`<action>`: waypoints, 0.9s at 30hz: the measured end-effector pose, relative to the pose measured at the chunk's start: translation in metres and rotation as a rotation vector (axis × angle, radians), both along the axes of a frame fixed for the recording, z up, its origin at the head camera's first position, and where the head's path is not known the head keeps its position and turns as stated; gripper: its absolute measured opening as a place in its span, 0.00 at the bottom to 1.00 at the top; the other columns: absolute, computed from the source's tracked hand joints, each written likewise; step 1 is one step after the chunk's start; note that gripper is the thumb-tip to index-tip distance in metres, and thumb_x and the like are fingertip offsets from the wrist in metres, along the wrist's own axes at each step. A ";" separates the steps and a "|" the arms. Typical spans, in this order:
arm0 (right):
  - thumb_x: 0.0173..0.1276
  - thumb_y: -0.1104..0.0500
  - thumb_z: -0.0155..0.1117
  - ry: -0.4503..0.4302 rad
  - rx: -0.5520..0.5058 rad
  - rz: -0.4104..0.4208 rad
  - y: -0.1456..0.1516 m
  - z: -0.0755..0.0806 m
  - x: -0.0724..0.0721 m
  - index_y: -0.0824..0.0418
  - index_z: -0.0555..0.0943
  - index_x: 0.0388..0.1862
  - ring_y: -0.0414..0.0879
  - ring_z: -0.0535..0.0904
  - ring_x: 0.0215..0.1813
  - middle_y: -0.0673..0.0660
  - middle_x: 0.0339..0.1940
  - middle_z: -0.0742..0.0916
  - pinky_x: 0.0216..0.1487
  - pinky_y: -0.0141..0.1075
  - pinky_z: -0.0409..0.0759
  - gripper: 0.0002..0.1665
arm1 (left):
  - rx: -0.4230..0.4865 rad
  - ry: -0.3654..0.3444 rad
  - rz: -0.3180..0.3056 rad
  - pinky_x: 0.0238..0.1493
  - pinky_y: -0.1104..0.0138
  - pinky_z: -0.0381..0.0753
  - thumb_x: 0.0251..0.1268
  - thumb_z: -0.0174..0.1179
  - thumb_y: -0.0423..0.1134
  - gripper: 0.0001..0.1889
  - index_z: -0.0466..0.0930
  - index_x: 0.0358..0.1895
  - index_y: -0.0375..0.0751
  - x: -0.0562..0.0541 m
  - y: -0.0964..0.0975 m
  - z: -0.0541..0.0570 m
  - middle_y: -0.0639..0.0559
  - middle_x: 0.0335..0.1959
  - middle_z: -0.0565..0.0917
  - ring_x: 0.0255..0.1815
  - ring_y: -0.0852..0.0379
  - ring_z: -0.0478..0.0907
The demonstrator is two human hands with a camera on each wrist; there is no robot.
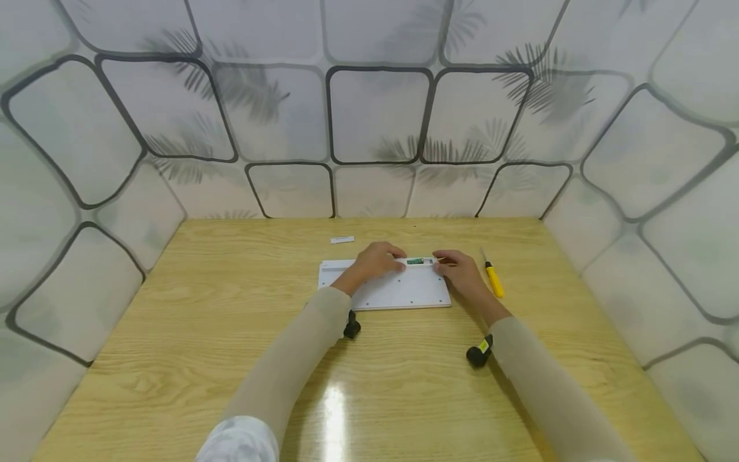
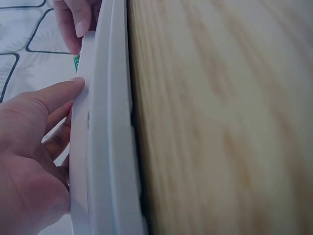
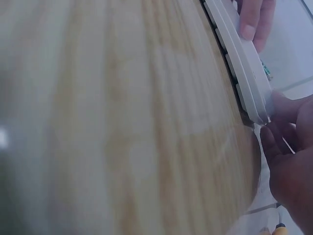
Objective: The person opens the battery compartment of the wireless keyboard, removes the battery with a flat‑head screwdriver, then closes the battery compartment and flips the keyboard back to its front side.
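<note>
A white keyboard (image 1: 383,295) lies with its screw-dotted back up; its keys (image 3: 240,93) show along the underside in the right wrist view. A green circuit board (image 1: 415,261) sits in a narrow opening near its far right edge. My left hand (image 1: 378,260) holds the far edge left of this board, its thumb (image 2: 68,93) on the back and the other fingers bent beyond. My right hand (image 1: 458,269) grips the far right corner between thumb and fingers. What the fingertips do behind the edge is partly hidden.
A screwdriver with a yellow handle (image 1: 494,280) lies right of the keyboard. A small white strip (image 1: 342,239) lies behind it, toward the patterned wall (image 1: 375,189). The wooden table (image 1: 190,333) runs to walls on both sides.
</note>
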State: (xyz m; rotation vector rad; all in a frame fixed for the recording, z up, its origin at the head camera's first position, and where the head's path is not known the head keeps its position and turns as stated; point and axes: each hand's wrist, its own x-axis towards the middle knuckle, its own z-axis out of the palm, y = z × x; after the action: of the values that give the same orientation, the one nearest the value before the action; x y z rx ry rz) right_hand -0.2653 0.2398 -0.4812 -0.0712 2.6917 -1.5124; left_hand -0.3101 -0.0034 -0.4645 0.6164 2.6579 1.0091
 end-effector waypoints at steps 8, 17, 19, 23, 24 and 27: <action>0.77 0.57 0.60 -0.062 0.000 0.003 0.003 0.001 -0.005 0.58 0.79 0.67 0.56 0.73 0.63 0.62 0.64 0.79 0.68 0.51 0.72 0.21 | 0.001 0.013 0.001 0.63 0.53 0.75 0.70 0.65 0.48 0.17 0.84 0.59 0.52 0.000 0.004 0.001 0.54 0.58 0.84 0.62 0.53 0.78; 0.76 0.56 0.62 -0.042 -0.012 0.019 0.007 -0.003 -0.008 0.58 0.81 0.65 0.56 0.75 0.62 0.61 0.64 0.81 0.67 0.51 0.73 0.21 | 0.020 0.046 -0.001 0.57 0.55 0.77 0.70 0.64 0.49 0.17 0.85 0.59 0.53 0.002 0.006 0.003 0.54 0.55 0.85 0.56 0.54 0.80; 0.76 0.56 0.62 -0.043 -0.024 0.015 0.007 -0.004 -0.009 0.58 0.81 0.64 0.56 0.75 0.62 0.61 0.64 0.81 0.66 0.50 0.73 0.20 | 0.044 0.054 -0.004 0.56 0.54 0.77 0.70 0.64 0.48 0.16 0.85 0.58 0.51 0.003 0.008 0.004 0.53 0.53 0.86 0.55 0.52 0.80; 0.75 0.56 0.63 -0.045 -0.048 0.011 0.005 -0.005 -0.009 0.59 0.81 0.64 0.55 0.75 0.60 0.62 0.63 0.81 0.64 0.47 0.75 0.21 | 0.055 0.070 -0.006 0.58 0.54 0.76 0.70 0.65 0.47 0.16 0.86 0.57 0.51 0.004 0.013 0.004 0.53 0.52 0.86 0.55 0.52 0.80; 0.75 0.56 0.63 -0.043 -0.049 0.011 0.005 -0.005 -0.009 0.59 0.81 0.64 0.55 0.75 0.60 0.62 0.63 0.81 0.63 0.46 0.75 0.21 | 0.053 0.071 -0.006 0.58 0.54 0.76 0.70 0.65 0.47 0.16 0.86 0.57 0.51 0.004 0.015 0.004 0.53 0.52 0.87 0.56 0.52 0.80; 0.74 0.57 0.64 -0.037 -0.061 0.008 0.003 -0.004 -0.008 0.59 0.82 0.63 0.55 0.75 0.59 0.62 0.63 0.81 0.62 0.45 0.76 0.20 | 0.044 0.076 -0.004 0.58 0.54 0.77 0.70 0.64 0.48 0.15 0.86 0.56 0.51 0.004 0.019 0.005 0.54 0.52 0.87 0.55 0.53 0.81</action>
State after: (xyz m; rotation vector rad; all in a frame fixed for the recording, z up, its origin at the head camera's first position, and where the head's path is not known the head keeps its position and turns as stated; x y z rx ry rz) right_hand -0.2734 0.2432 -0.4850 -0.0563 2.6139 -1.5782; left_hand -0.3063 0.0156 -0.4594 0.6819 2.7046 1.0659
